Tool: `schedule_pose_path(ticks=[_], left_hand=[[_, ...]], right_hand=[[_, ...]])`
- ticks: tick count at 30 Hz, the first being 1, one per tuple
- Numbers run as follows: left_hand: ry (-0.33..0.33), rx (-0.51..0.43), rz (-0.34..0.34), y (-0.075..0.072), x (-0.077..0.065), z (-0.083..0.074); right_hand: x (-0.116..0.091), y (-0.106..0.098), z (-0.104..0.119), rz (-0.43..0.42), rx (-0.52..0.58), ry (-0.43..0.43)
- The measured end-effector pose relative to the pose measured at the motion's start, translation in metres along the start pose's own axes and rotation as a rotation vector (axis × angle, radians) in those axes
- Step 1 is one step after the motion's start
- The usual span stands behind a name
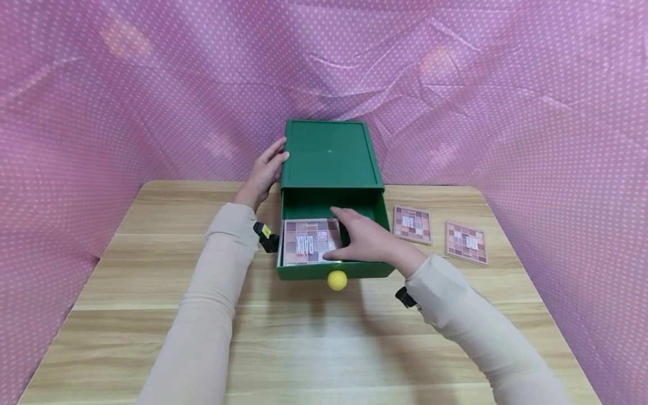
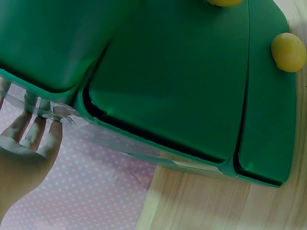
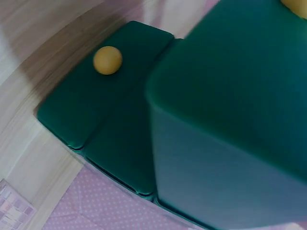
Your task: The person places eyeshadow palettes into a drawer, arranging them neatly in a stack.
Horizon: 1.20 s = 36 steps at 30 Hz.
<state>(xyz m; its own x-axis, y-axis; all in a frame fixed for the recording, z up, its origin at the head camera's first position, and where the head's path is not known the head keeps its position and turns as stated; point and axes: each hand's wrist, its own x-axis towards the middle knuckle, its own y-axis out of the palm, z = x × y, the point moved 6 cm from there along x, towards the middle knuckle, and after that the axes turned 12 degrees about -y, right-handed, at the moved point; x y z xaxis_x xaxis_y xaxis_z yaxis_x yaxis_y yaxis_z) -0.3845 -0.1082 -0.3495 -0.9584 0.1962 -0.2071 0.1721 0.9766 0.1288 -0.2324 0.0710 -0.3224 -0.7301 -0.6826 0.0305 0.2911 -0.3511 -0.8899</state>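
Note:
A green drawer cabinet (image 1: 331,154) stands at the table's back, its top drawer (image 1: 309,273) pulled out, with a round yellow knob (image 1: 337,280). In that drawer, on its left side, lies a square eyeshadow palette (image 1: 306,242) lettered "BACK". My right hand (image 1: 367,239) reaches over the drawer with fingers spread; its thumb overlaps the palette's right edge in the head view. Against the cabinet's left side rests my left hand (image 1: 263,173), fingers extended along the wall. The left wrist view shows these fingers (image 2: 36,132) at the cabinet's clear side. The right wrist view hides the right hand.
Two more eyeshadow palettes lie on the table right of the cabinet, one nearer (image 1: 412,225) and one farther right (image 1: 467,243). Lower drawers (image 2: 168,86) with yellow knobs are closed beneath the top one. A pink dotted cloth (image 1: 324,62) hangs behind and around the wooden table (image 1: 152,270).

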Motion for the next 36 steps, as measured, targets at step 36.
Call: schedule_pose_path(ticks=[36], left_hand=[[0.015, 0.001, 0.027, -0.007, 0.02, -0.005]], right_hand=[[-0.052, -0.07, -0.079, -0.689, 0.391, 0.176]])
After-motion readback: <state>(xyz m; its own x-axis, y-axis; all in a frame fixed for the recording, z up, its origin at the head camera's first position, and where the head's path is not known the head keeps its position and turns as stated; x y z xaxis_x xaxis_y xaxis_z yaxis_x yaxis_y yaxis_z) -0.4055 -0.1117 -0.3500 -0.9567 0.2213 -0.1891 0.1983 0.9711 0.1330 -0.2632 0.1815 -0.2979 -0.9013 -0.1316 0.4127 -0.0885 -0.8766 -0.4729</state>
